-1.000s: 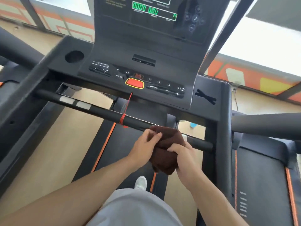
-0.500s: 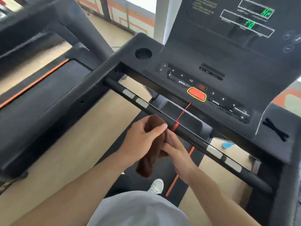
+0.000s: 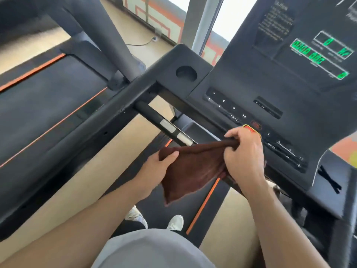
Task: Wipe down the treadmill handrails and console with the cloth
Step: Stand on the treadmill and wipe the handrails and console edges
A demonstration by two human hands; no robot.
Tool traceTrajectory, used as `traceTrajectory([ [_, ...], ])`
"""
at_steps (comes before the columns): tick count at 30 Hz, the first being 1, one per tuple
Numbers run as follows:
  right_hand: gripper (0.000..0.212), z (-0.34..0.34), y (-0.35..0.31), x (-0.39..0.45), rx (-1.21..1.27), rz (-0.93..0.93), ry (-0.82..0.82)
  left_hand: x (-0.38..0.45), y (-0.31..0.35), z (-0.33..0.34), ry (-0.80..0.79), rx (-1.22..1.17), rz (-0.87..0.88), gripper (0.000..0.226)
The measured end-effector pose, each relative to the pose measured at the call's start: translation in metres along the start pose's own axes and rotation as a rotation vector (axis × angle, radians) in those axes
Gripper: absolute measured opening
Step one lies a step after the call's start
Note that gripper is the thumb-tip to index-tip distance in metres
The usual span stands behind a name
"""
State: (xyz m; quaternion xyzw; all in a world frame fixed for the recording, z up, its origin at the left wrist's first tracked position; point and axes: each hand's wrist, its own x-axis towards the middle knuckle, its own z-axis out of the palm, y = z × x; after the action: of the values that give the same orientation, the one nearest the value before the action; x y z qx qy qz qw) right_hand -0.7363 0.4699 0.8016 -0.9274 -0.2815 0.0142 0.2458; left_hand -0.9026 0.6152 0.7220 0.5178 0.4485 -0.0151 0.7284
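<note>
Each grip is closed on the cloth [image 3: 193, 171]: the left hand [image 3: 154, 171] pinches one corner, the right hand [image 3: 244, 153] bunches the other. The soft brown fabric stretches mid-frame before the matte black console [image 3: 260, 89] and round handrail bar [image 3: 154, 118].

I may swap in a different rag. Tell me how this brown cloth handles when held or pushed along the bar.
Probably floppy: the brown cloth sags into a hanging point between the left hand and right hand. Likely light, since pinched corners carry it. Its napped surface suggests it would drag rather than slip on the crossbar.
</note>
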Motion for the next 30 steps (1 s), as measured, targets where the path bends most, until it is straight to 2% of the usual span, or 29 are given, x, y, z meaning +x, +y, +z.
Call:
traceTrajectory([
  [1,0.045,0.014,-0.008,0.005,-0.074,-0.089,0.069,0.009,-0.007,-0.005,-0.013,0.015,-0.063,0.041],
  [2,0.046,0.031,-0.012,0.008,-0.12,-0.134,0.06,0.018,-0.015,-0.012,-0.01,0.043,-0.127,0.046],
  [4,0.051,0.065,-0.017,0.006,-0.175,-0.044,-0.207,0.031,-0.029,-0.03,0.032,0.094,-0.224,0.058],
  [6,0.085,0.093,-0.016,-0.003,-0.353,0.111,-0.499,0.04,-0.038,-0.049,0.058,0.113,-0.233,0.061],
  [7,0.088,0.104,-0.016,-0.004,-0.425,0.133,-0.523,0.042,-0.038,-0.057,0.056,0.111,-0.219,0.053],
  [10,0.053,0.115,-0.027,0.013,-0.421,0.125,-0.441,0.045,-0.035,-0.075,0.054,0.076,-0.145,0.039],
  [12,0.059,0.116,-0.038,0.03,-0.389,0.077,-0.543,0.044,-0.028,-0.081,0.059,0.055,-0.112,0.032],
  [15,0.072,0.129,-0.066,0.061,-0.247,0.009,-0.713,0.036,-0.014,-0.089,0.071,-0.062,-0.074,0.044],
  [19,0.062,0.171,-0.122,0.105,0.072,-0.02,-0.705,0.012,0.003,-0.099,0.174,-0.162,-0.038,0.053],
  [21,0.062,0.18,-0.136,0.119,0.147,-0.03,-0.727,0.007,0.001,-0.102,0.224,-0.167,-0.036,0.032],
  [23,0.068,0.185,-0.133,0.128,0.206,0.0,-0.785,0.001,-0.003,-0.099,0.321,-0.143,-0.068,0.008],
  [24,0.072,0.185,-0.129,0.13,0.235,0.034,-0.823,-0.002,-0.004,-0.093,0.356,-0.13,-0.085,0.005],
  [27,0.079,0.175,-0.106,0.13,0.345,0.177,-1.026,-0.009,-0.008,-0.063,0.391,-0.106,-0.09,0.014],
  [30,0.07,0.162,-0.073,0.125,0.398,0.269,-1.251,-0.014,-0.005,-0.03,0.364,-0.159,-0.069,0.019],
])
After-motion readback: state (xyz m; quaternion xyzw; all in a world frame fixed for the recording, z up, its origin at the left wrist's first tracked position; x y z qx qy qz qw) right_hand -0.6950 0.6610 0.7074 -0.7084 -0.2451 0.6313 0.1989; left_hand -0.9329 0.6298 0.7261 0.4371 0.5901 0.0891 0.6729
